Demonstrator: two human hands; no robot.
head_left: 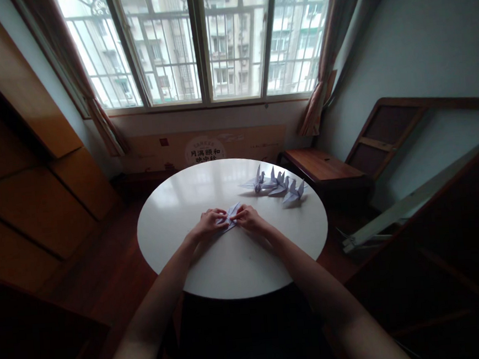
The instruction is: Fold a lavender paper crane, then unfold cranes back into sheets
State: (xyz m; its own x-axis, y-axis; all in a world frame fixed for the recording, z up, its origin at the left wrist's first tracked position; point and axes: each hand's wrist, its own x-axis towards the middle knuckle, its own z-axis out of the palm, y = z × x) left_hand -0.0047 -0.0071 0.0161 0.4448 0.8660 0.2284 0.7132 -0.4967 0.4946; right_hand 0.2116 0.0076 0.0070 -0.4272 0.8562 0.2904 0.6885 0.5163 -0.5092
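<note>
Paper (pixel 234 208) lies near the middle of the table (pixel 238 273), between the left hand (pixel 212 222) and right hand (pixel 248 218), both touching it. Cranes (pixel 281 185) stand near the far right edge; beyond that edge is a bench (pixel 323 164). Behind the far edge, the window (pixel 201 50).

paper (pixel 232 209) partly behind both hands (pixel 212 221) (pixel 247 217)
</note>
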